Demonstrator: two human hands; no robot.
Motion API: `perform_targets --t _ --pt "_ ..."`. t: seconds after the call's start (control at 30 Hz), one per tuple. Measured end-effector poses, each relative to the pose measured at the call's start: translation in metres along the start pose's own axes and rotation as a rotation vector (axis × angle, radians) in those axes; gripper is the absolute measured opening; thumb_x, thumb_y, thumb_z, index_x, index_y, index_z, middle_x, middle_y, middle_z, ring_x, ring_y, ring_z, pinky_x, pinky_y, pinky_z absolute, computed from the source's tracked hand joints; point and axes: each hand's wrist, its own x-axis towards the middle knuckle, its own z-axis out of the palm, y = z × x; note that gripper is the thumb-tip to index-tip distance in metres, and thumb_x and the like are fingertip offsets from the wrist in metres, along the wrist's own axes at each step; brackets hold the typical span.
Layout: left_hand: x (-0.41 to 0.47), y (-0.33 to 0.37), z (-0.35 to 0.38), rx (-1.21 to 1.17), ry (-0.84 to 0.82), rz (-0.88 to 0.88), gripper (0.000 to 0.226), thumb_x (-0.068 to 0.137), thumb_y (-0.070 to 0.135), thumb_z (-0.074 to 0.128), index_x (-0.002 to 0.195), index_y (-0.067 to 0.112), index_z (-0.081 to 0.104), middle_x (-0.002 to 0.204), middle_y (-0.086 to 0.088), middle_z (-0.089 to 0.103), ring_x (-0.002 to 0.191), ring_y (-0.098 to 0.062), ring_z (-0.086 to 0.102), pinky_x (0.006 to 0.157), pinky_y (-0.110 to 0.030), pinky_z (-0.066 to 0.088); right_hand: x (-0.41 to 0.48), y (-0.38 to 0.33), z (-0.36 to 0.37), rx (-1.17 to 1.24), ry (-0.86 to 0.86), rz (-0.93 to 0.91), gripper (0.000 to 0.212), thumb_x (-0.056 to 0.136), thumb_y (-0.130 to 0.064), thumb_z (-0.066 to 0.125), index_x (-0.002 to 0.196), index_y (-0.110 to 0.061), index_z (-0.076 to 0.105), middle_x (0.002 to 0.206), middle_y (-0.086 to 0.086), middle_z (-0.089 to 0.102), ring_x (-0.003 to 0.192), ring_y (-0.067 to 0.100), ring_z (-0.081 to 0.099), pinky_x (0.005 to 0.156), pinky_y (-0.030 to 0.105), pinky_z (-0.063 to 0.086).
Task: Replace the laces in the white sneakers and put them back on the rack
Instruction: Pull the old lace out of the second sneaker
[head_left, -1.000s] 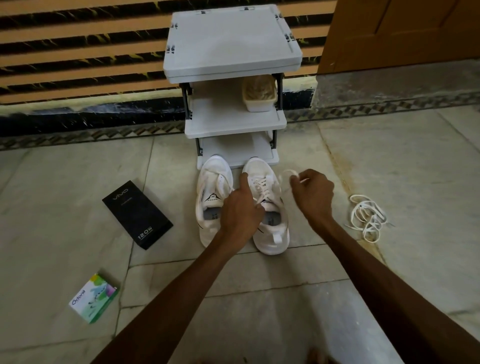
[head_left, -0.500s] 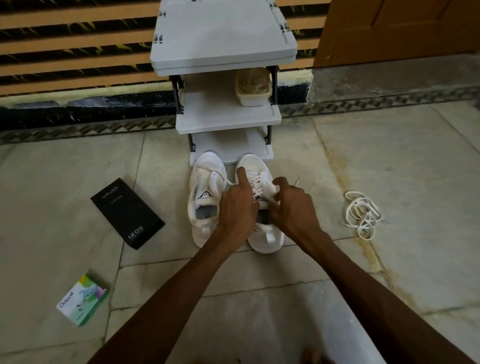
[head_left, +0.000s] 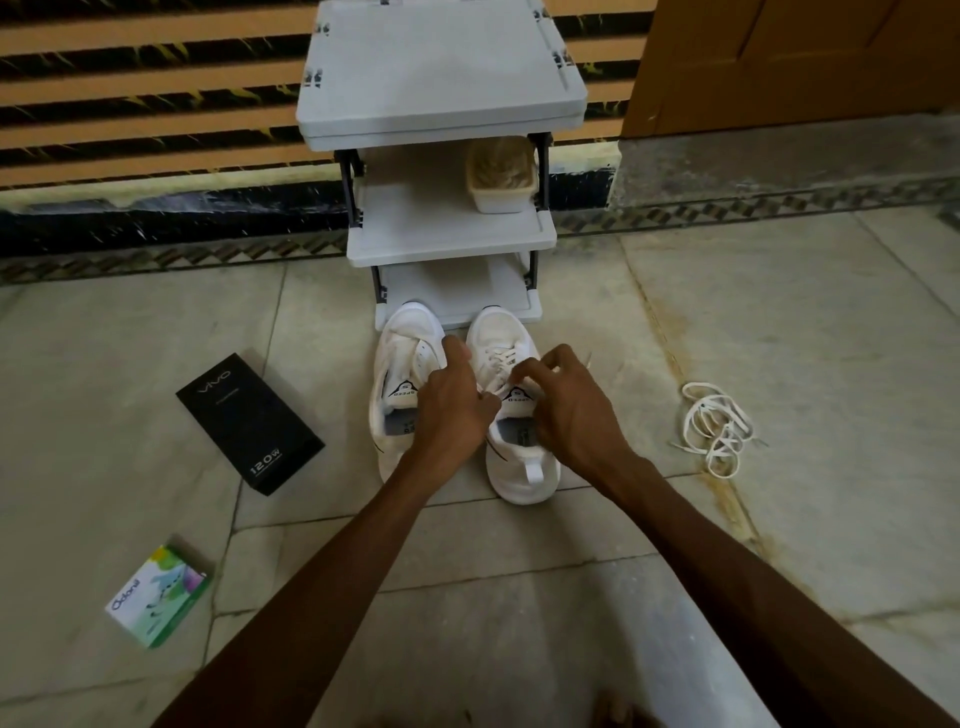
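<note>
Two white sneakers stand side by side on the floor, toes against the foot of the white rack (head_left: 452, 244). The left sneaker (head_left: 397, 364) has no lace across its tongue. The right sneaker (head_left: 519, 467) is laced over the forefoot. My left hand (head_left: 449, 410) lies between the two shoes with its thumb up, fingers curled at the right sneaker's lace. My right hand (head_left: 566, 410) hovers over that shoe's tongue, fingers bent and pinching at the lace (head_left: 498, 364). A loose white lace (head_left: 717, 426) lies bunched on the floor to the right.
A black phone box (head_left: 249, 421) lies left of the shoes and a small green-and-white carton (head_left: 158, 595) nearer me on the left. A beige basket (head_left: 501, 174) sits on the rack's middle shelf. The wall and a wooden door (head_left: 789, 57) stand behind.
My right hand came in from the right, where it held the lace end out, to the right sneaker's tongue. My left hand stayed at the shoe. The view shifted slightly.
</note>
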Motion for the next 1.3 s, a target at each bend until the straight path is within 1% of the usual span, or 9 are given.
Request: perform_targets --t 0.33,0.4,0.47,0.6,0.73,0.83,1.03,1.17,1.3 --pt "-0.005 0.01 -0.004 0.01 0.0 0.035 0.051 0.084 0.019 0.07 0.121 0.014 0.036 0.094 -0.007 0.054 0.085 -0.025 0.06 0.065 -0.032 0.049 0.008 -0.007 0.002 -0.101 -0.134 -0.081 0.038 0.074 -0.031 0.08 0.108 -0.019 0.067 0.116 0.006 0.05 0.102 0.024 0.052 0.076 0.026 0.044" --pt "-0.007 0.011 -0.005 0.021 0.012 0.034 0.049 0.084 0.014 0.068 0.121 0.013 0.035 0.092 -0.008 0.052 0.084 -0.026 0.061 0.059 -0.027 0.043 0.007 -0.004 0.003 0.076 -0.059 0.011 0.018 0.071 -0.017 0.079 0.083 -0.016 0.065 0.099 0.002 0.051 0.086 0.016 0.049 0.07 0.022 0.04" --pt "-0.009 0.011 -0.005 0.021 0.011 0.034 0.049 0.082 0.008 0.065 0.12 0.012 0.035 0.088 -0.01 0.055 0.08 -0.028 0.061 0.053 -0.023 0.035 0.001 0.003 0.008 0.374 0.114 0.235 0.025 0.07 0.003 0.067 0.06 -0.014 0.051 0.078 0.004 0.052 0.073 0.016 0.05 0.064 0.025 0.042" --pt "-0.01 0.012 -0.004 0.069 0.03 0.055 0.045 0.082 0.005 0.063 0.118 0.012 0.037 0.088 -0.01 0.06 0.072 -0.022 0.057 0.05 -0.02 0.032 -0.004 0.005 -0.002 0.729 0.065 0.53 0.026 0.076 0.004 0.07 0.065 -0.017 0.061 0.075 0.005 0.064 0.081 0.024 0.064 0.076 0.036 0.058" --pt "-0.011 0.009 -0.004 0.023 0.033 0.046 0.044 0.082 0.006 0.065 0.115 0.015 0.037 0.087 -0.011 0.06 0.078 -0.027 0.063 0.058 -0.028 0.042 0.006 0.004 -0.02 0.435 -0.111 0.359 0.016 0.075 -0.025 0.081 0.088 -0.019 0.073 0.092 -0.004 0.064 0.084 0.01 0.058 0.065 0.018 0.045" --pt "-0.01 0.012 -0.005 0.013 0.022 0.037 0.045 0.082 0.01 0.068 0.115 0.015 0.038 0.087 -0.009 0.059 0.079 -0.025 0.063 0.058 -0.026 0.043 0.015 -0.004 -0.016 0.038 -0.063 0.19 0.025 0.079 -0.04 0.075 0.096 -0.022 0.075 0.104 0.004 0.058 0.09 0.016 0.056 0.07 0.024 0.046" --pt "-0.01 0.009 -0.007 -0.02 -0.017 0.025 0.047 0.079 0.014 0.072 0.112 0.014 0.038 0.085 -0.008 0.061 0.078 -0.024 0.062 0.061 -0.03 0.045 0.017 -0.018 0.001 -0.175 -0.039 -0.029 0.021 0.082 -0.034 0.073 0.098 -0.021 0.076 0.1 0.005 0.064 0.095 0.023 0.059 0.072 0.029 0.048" --pt "-0.011 0.006 -0.005 -0.002 0.009 0.04 0.044 0.083 0.017 0.071 0.112 0.016 0.038 0.085 -0.005 0.058 0.076 -0.021 0.06 0.058 -0.025 0.042 0.018 -0.014 -0.006 0.057 0.091 0.083 0.01 0.078 -0.022 0.074 0.085 -0.017 0.077 0.086 -0.002 0.065 0.079 0.014 0.059 0.068 0.028 0.049" --pt "-0.011 0.003 -0.005 0.013 0.015 0.036 0.041 0.081 0.006 0.067 0.109 0.015 0.039 0.084 -0.01 0.062 0.076 -0.024 0.062 0.06 -0.031 0.046 0.025 -0.004 -0.044 0.779 0.432 0.346 0.011 0.079 -0.002 0.069 0.079 -0.011 0.075 0.082 0.0 0.071 0.076 0.013 0.067 0.069 0.026 0.054"
